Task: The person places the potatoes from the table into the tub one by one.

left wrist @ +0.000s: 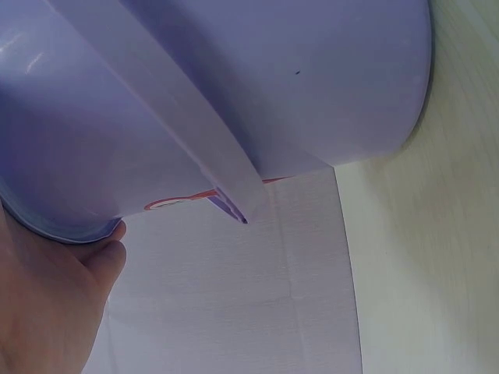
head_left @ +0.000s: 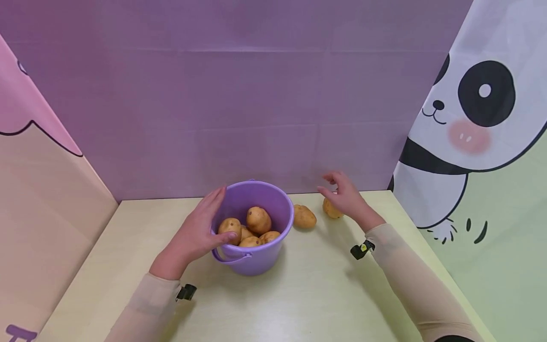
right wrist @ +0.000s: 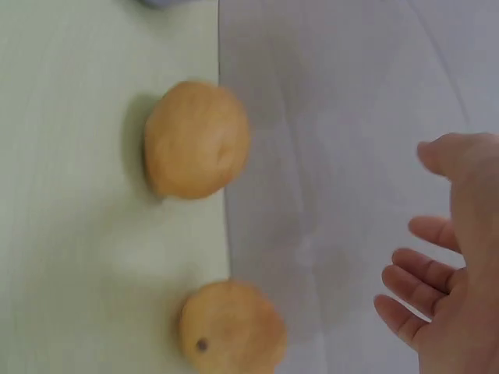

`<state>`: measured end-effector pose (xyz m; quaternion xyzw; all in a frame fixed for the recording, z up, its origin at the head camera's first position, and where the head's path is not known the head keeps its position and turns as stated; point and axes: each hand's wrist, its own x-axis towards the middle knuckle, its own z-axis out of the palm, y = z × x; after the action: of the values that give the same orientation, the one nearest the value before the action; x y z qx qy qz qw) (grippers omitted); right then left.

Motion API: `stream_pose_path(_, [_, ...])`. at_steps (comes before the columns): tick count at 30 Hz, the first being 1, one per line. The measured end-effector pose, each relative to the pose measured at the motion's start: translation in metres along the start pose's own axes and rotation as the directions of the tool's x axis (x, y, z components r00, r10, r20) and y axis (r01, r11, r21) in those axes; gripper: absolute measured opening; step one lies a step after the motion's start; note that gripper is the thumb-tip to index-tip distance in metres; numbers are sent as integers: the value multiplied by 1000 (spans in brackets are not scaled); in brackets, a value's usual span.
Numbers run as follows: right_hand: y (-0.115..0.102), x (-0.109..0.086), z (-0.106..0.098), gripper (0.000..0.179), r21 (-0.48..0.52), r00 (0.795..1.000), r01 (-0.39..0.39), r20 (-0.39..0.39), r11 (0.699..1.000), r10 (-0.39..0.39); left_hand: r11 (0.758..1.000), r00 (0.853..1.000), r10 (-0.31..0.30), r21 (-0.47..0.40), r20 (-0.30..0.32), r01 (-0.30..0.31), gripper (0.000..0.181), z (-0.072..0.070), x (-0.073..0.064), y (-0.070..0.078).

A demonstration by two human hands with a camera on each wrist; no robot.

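Note:
A purple bucket (head_left: 258, 261) stands upright on the table with several potatoes (head_left: 259, 220) inside it. My left hand (head_left: 194, 237) holds the bucket's left rim, its thumb over the edge and its fingers along the outer side; the left wrist view shows this hand (left wrist: 51, 304) at the rim. To the right of the bucket lies one potato (head_left: 305, 217), with a second potato (head_left: 332, 209) farther right. Above that second one hovers my right hand (head_left: 348, 197), partly covering it, fingers spread and holding nothing. Both loose potatoes show apart from the hand in the right wrist view.
The pale wooden table (head_left: 320, 294) meets a purple backdrop (head_left: 256, 95) just behind the bucket. Printed side panels flank it, a panda panel (head_left: 466, 190) on the right. The bucket's handle (head_left: 232, 260) hangs down at its front left.

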<state>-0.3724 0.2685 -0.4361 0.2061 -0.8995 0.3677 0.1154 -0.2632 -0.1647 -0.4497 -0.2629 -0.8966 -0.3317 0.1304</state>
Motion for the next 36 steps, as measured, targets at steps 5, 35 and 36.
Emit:
stream_pose_path(5, [19,-2,0,59,-74,994,-107,11,992,108,1000,1000,6,-2,-1,-6,119,0,0,-1])
stream_pose_path(35, [64,-9,24,88,-182,951,-300,22,937,308,1000,1000,-6,-4,1,6,117,0,0,0])
stream_pose_path(36, [64,-9,24,88,-181,951,-300,21,937,308,1000,1000,-7,-4,2,7,117,0,0,0])
